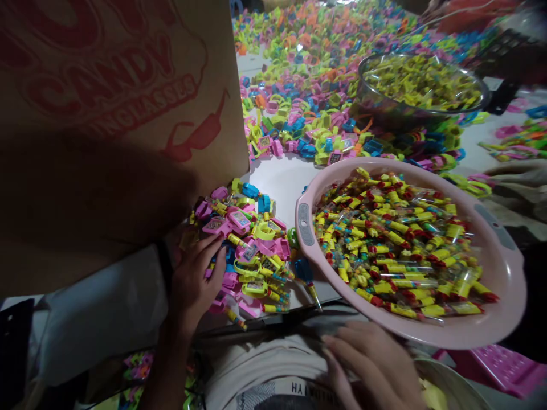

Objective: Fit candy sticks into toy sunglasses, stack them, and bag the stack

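My left hand point(199, 282) rests with curled fingers at the left side of a pile of pink, yellow and blue toy watches point(256, 262); thin tubes of colored candy lie among them. What its fingers hold, if anything, is hidden. My right hand point(371, 364) is low in front of my shirt, below the pink basin point(311, 250), fingers bent and close together; nothing can be made out in them. The basin holds many candy tubes point(397, 239) with yellow labels and red ends.
A large cardboard box point(128, 188) with red print stands at the left. Behind, a metal bowl point(427, 117) of yellow pieces sits among a wide spread of toy watches point(299, 85). A pink plastic stool point(496, 364) is at the lower right. Another person's hand point(433, 10) shows at the top.
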`<state>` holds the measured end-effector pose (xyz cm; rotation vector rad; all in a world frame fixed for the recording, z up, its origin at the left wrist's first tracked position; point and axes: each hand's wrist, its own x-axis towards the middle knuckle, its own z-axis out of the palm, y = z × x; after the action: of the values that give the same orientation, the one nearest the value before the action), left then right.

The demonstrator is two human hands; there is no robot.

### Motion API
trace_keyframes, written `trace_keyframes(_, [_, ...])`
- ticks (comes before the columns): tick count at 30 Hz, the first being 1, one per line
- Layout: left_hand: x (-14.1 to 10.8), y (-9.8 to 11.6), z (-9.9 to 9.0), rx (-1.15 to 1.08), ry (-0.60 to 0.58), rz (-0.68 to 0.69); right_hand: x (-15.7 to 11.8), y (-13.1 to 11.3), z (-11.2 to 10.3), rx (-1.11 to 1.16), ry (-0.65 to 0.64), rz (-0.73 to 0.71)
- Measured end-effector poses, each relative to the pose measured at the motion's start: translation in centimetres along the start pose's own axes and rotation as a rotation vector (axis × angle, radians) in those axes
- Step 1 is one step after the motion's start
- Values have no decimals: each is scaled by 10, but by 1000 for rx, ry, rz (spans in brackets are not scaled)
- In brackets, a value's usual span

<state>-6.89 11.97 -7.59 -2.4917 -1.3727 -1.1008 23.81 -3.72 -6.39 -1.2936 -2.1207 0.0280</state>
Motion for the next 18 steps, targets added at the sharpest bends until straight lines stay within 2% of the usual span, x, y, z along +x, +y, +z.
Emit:
trace_keyframes(3, [-9, 1, -13, -14, -25, 17, -21, -10, 45, 20, 3, 111])
trace_keyframes(6, [-31, 3, -33, -11, -33, -6, -30, -5, 84, -28, -40, 206])
trace_keyframes(8, [-56, 11, -44, 3, -89, -84, -31, 1, 100, -41, -93, 214])
trace_keyframes(10, [-86, 22, -47, 59, -208, -166, -29, 3, 107, -49, -142, 200])
trace_keyframes(12, [-114, 35, -40, 138, -328, -195, -25, 4, 110, -56, -161, 180])
trace_keyframes(14, [-130, 44, -26, 184, -381, -199, -19, 5, 111, -59, -158, 157])
trace_keyframes(18, [-127, 47, -1, 216, -366, -275, -7, 12, 119, -66, -149, 136])
